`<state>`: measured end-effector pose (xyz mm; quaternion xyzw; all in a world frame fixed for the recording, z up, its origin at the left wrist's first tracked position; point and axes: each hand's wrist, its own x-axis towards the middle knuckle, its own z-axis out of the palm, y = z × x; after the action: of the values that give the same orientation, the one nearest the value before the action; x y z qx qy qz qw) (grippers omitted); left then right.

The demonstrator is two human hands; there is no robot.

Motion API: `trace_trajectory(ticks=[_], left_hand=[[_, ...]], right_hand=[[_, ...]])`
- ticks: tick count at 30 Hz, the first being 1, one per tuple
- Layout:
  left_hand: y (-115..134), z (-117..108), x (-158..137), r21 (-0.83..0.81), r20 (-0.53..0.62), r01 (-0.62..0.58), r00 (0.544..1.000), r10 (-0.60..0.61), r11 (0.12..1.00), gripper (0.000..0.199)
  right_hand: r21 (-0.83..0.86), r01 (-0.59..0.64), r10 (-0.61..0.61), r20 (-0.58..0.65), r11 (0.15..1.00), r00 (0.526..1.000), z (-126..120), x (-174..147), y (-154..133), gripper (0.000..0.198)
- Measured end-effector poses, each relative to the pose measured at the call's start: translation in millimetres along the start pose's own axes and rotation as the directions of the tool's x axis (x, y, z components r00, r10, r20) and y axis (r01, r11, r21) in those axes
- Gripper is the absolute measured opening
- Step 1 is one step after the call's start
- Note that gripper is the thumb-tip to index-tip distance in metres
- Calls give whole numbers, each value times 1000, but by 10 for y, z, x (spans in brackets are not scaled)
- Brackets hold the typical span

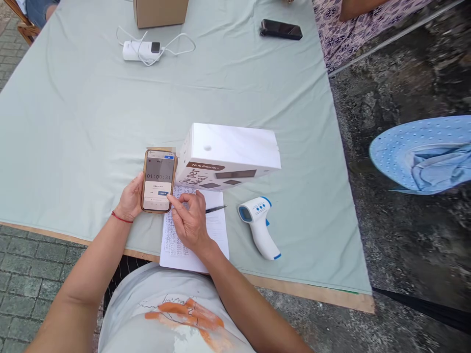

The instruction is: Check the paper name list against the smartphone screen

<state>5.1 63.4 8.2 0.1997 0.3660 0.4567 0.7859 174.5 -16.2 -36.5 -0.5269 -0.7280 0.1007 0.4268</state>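
A smartphone (158, 169) in a brown case is held upright in my left hand (132, 196), its fingers closed round the edge. The lit screen shows a timer reading about 01:00:31 above a white pop-up with a blue button. My right hand (192, 220) reaches across with the index finger stretched to the lower right of the screen, at the button; the other fingers are loosely bent. Beneath that hand lie printed sheets (217, 240) filled with small characters. A dark pen (217, 209) rests on them, partly hidden behind the hand.
A white "NutriMation Super Meal" box (235, 142) stands just beyond the papers. To the right lies a white and blue infrared thermometer (259, 225). Farther back are a white device with a cable (142, 51), a cardboard box (162, 12) and a black device (281, 30). A blue hat (415, 152) shows at right.
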Motion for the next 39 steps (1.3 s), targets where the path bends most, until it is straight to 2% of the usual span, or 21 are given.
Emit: trace_trajectory(ticks=[13, 39], left_hand=[[-9, -18, 9, -20, 36, 18, 999, -17, 1000, 37], [-23, -7, 9, -13, 14, -1, 1000, 1, 1000, 36]], right_hand=[[5, -11, 11, 5, 1000, 1000, 20, -2, -11, 55], [0, 4, -4, 4, 1000, 1000, 12, 24, -16, 48]])
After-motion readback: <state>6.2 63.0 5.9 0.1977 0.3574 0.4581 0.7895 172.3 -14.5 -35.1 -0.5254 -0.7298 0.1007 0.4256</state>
